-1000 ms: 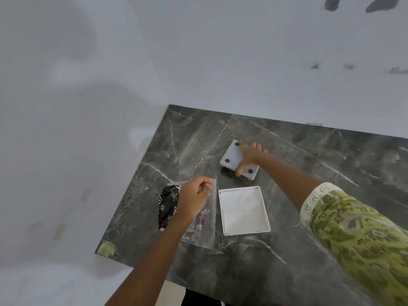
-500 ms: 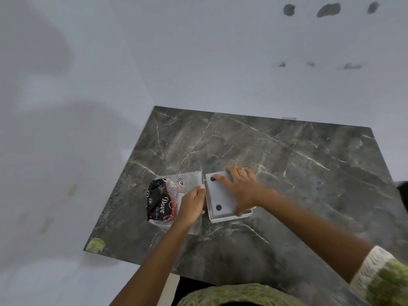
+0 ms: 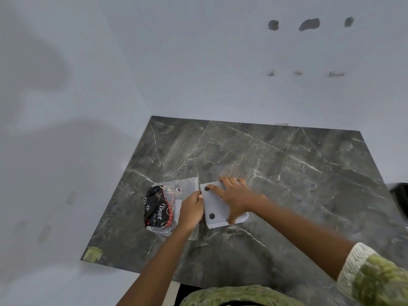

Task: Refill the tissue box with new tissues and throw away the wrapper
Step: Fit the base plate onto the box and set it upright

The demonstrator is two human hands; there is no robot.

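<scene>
A white tissue box (image 3: 215, 206) lies on the dark marble table (image 3: 287, 168) with its bottom panel up, showing two black round feet. My right hand (image 3: 237, 196) lies spread over that panel, fingers across the top and thumb at the near edge. My left hand (image 3: 191, 210) is curled against the box's left edge, fingertips touching it. Under and left of my left hand lies the clear plastic wrapper (image 3: 160, 208) with a black and red print, flat on the table. No tissues are visible.
The table's left edge and near-left corner, marked by a yellow-green patch (image 3: 93, 253), are close to the wrapper. A dark object (image 3: 400, 195) stands off the table's right side. White walls rise behind and to the left.
My right hand brought the white panel with black feet from the back of the table onto the open box. My left hand let the wrapper down and moved to the box's left edge.
</scene>
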